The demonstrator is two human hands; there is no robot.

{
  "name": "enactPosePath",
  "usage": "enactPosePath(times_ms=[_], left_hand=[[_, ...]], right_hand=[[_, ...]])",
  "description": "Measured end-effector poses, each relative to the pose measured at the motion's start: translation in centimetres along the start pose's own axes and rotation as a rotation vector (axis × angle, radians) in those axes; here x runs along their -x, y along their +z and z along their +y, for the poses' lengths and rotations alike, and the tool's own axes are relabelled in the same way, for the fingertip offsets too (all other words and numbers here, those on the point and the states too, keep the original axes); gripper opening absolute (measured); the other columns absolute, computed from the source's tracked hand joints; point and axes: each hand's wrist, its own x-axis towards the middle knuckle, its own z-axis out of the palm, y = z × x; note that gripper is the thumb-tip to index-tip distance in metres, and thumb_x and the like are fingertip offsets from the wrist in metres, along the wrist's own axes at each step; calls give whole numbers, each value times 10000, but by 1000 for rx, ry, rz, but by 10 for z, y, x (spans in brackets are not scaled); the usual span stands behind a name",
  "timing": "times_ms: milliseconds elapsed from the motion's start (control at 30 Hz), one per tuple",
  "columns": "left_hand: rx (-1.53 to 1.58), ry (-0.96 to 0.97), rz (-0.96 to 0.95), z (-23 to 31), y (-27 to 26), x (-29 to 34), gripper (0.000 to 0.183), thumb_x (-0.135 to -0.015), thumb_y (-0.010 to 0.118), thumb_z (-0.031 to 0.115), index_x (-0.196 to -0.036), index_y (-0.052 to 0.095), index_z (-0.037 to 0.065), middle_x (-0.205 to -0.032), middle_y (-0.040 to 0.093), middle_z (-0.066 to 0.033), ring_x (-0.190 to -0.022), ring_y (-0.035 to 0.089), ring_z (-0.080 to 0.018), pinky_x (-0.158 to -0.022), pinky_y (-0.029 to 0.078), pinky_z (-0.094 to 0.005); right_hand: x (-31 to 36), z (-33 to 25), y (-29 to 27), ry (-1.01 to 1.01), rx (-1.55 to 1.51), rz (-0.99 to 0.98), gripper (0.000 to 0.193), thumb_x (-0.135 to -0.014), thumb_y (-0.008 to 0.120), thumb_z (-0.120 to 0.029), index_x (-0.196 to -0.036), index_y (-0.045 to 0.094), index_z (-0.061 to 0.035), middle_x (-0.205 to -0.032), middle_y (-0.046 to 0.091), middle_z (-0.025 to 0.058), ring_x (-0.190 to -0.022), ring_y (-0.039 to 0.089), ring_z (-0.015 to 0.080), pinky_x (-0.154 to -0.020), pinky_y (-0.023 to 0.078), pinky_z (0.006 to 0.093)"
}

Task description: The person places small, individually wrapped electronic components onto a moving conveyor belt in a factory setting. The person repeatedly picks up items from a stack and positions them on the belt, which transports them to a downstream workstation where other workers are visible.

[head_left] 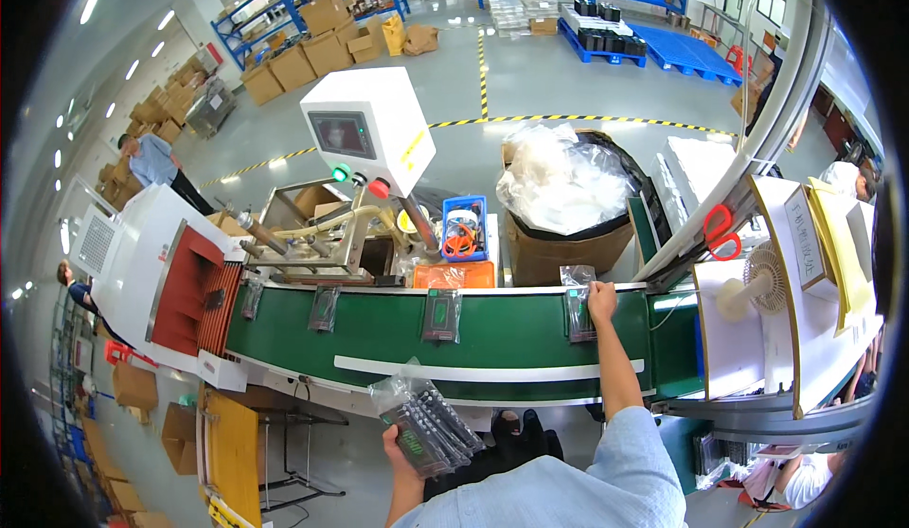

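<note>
My left hand (401, 460) is closed around a stack of black flat packages in clear plastic bags (431, 424), held low in front of my body. My right arm reaches out over the green conveyor belt (502, 316). At its far edge, my right hand (601, 303) has its fingers closed at the side of a bagged black package (578, 314). Farther left along the belt lie more such packages: one near the middle (441, 316), another left of it (323, 310) and a third (252, 299) by the machine opening.
A white machine with red curtain strips (194, 286) stands at the belt's left end. Behind the belt are a white control box (369, 130), a blue tool bin (464, 230) and a carton of clear plastic film (568, 187). A small fan (757, 286) stands at right.
</note>
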Motion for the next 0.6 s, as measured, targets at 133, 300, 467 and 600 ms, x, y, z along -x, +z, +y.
enactPosePath(times_ms=[133, 300, 467, 600], left_hand=[[-21, -44, -5, -6, 3, -2, 465, -714, 536, 333, -1038, 537, -2, -940, 609, -162, -819, 607, -292, -732, 508, -409], [-90, -81, 22, -9, 3, -3, 436, -715, 534, 312, -1013, 545, -6, -919, 613, -163, -812, 608, -295, -727, 507, -407], [-70, -148, -12, -10, 8, -4, 446, -710, 550, 304, -1022, 540, -15, -914, 609, -167, -804, 605, -295, -739, 504, -399], [-94, -129, -35, -5, 10, 2, 462, -688, 578, 276, -1041, 531, -18, -921, 607, -171, -799, 607, -292, -738, 507, -409]], right_hand=[[-2, 2, -8, 43, -67, 0, 253, -788, 564, -293, -834, 660, -63, -777, 594, 168, -755, 567, 322, -686, 437, 410], [-9, 10, -8, 60, -176, -28, 266, -771, 580, -292, -823, 664, -46, -748, 634, 154, -693, 619, 295, -644, 465, 363], [-6, -2, -10, 41, 50, -37, 425, -778, 590, -335, -1064, 561, -21, -957, 593, 206, -883, 573, 348, -735, 446, 394], [53, -111, -58, -162, -115, -404, 391, -771, 622, -319, -975, 562, 9, -800, 559, 166, -765, 559, 309, -665, 445, 407]])
